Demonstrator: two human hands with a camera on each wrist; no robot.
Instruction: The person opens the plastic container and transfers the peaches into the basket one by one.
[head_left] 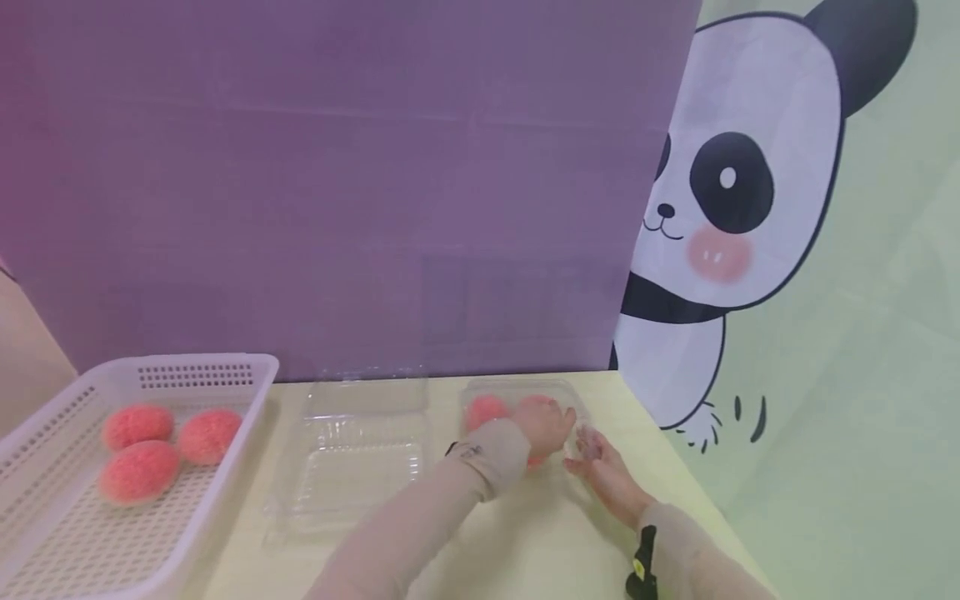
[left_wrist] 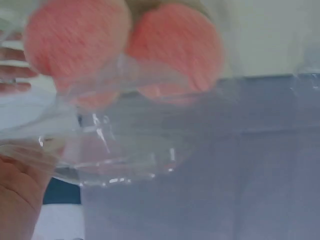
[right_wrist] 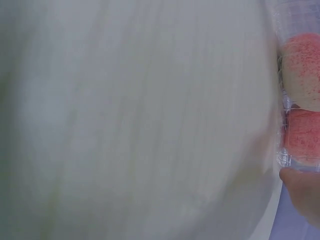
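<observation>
A clear plastic clamshell box [head_left: 483, 385] with pink-red peaches [head_left: 486, 411] inside stands at the table's back right. My left hand [head_left: 546, 427] reaches across it, fingers bent at its right side. In the left wrist view that hand [left_wrist: 22, 195] grips the edge of a clear plastic lid [left_wrist: 135, 145], in front of two peaches [left_wrist: 175, 47]. My right hand [head_left: 611, 479] holds the box's right edge, thumb toward me. The right wrist view shows part of this hand [right_wrist: 305, 195] at the box's corner, near two peaches [right_wrist: 302, 135]. The left forearm hides part of the box.
Left of the hands, a second clear clamshell box [head_left: 360, 475] lies open with its lid raised behind. A white perforated basket [head_left: 258, 417] at the far left holds three peaches [head_left: 138, 472]. A purple cloth [head_left: 337, 208] hangs behind the pale table [head_left: 502, 558].
</observation>
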